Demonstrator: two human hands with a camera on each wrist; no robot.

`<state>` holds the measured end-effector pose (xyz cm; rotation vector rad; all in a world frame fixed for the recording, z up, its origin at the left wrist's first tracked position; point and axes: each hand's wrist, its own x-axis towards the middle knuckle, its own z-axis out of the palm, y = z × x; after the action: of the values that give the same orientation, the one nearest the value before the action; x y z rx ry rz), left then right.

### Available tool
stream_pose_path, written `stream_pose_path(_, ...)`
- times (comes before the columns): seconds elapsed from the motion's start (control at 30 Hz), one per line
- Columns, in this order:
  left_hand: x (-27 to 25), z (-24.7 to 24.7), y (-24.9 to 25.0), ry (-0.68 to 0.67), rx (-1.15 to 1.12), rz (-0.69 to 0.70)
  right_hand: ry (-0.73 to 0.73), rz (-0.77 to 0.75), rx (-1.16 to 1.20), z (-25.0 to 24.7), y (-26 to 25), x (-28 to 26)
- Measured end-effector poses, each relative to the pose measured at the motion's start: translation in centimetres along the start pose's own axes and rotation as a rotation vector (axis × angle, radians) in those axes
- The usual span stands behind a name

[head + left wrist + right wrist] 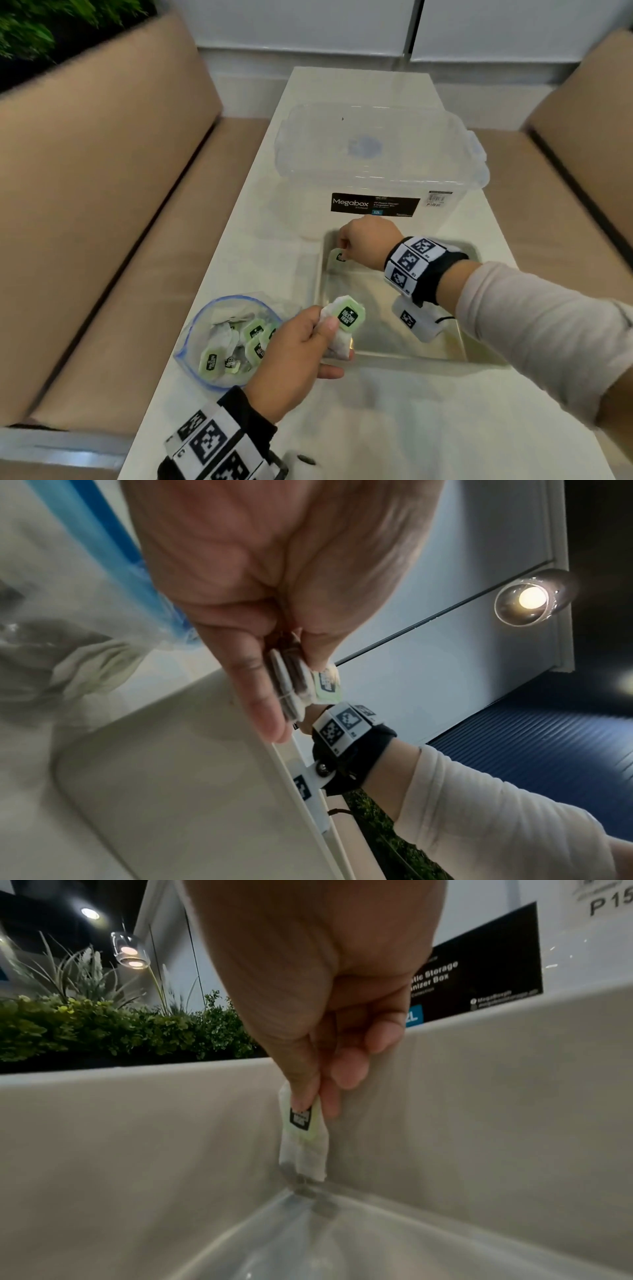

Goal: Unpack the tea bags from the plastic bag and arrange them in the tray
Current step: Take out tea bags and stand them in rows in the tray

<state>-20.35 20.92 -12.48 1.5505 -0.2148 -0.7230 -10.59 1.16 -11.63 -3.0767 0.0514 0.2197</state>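
A shiny metal tray (404, 356) lies on the white table. My right hand (363, 245) pinches one tea bag (337, 257) by its green tag and holds it upright in the tray's far left corner (303, 1177), its lower end touching the floor there. My left hand (301, 346) grips a small stack of tea bags (346, 317) at the tray's near left edge; the stack (301, 688) sits between thumb and fingers. An open plastic bag (222, 339) with several more tea bags lies left of the tray.
A clear lidded Megabox storage box (376, 164) stands right behind the tray. Beige bench seats (102, 205) flank the narrow table on both sides. A planter with greenery (103, 1026) runs behind the left bench.
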Motion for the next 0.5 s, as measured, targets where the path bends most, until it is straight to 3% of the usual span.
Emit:
stream_pose_path(0.27,0.6,0.1,0.5,0.01,-0.003,0.014,-0.037,-0.021,-0.189,0.8,-0.7,0.3)
stream_pose_path(0.5,1.8,0.4,1.3,0.022,-0.002,0.036,-0.018,-0.004,-0.221,1.2,-1.0,-0.2)
